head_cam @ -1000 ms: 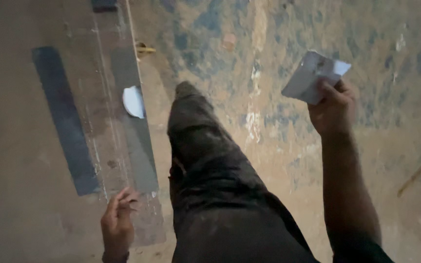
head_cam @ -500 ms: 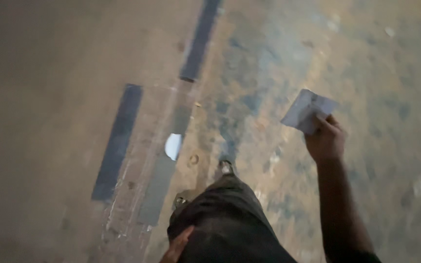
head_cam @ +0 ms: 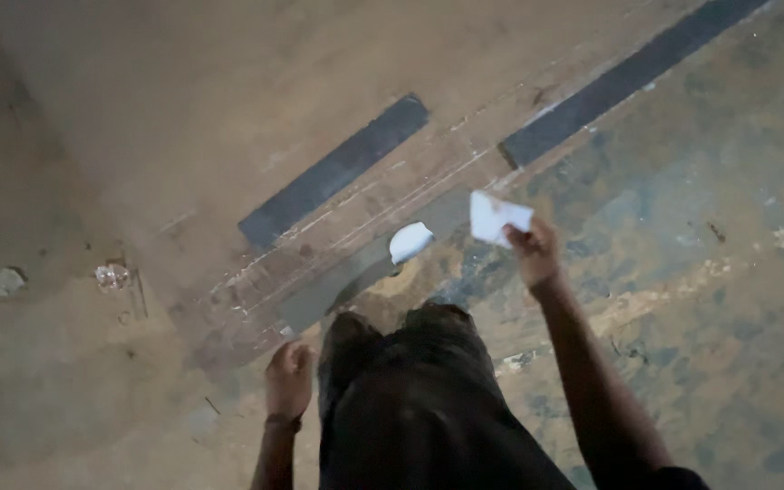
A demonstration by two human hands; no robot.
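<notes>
The right hand [head_cam: 534,257] pinched a white paper sheet [head_cam: 495,219] between its fingers, held out just right of the white scrap [head_cam: 410,241] lying on the floor [head_cam: 138,136]. The left hand [head_cam: 289,379] (fingers curled together, empty) hung below-left of that scrap, beside dark trousers [head_cam: 428,408].

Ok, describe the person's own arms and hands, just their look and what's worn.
Both forearms are bare, no gloves. The left hand has a thin dark band at the wrist. The right hand shows nothing worn; a dark sleeve edge appears near the upper arm.
</notes>
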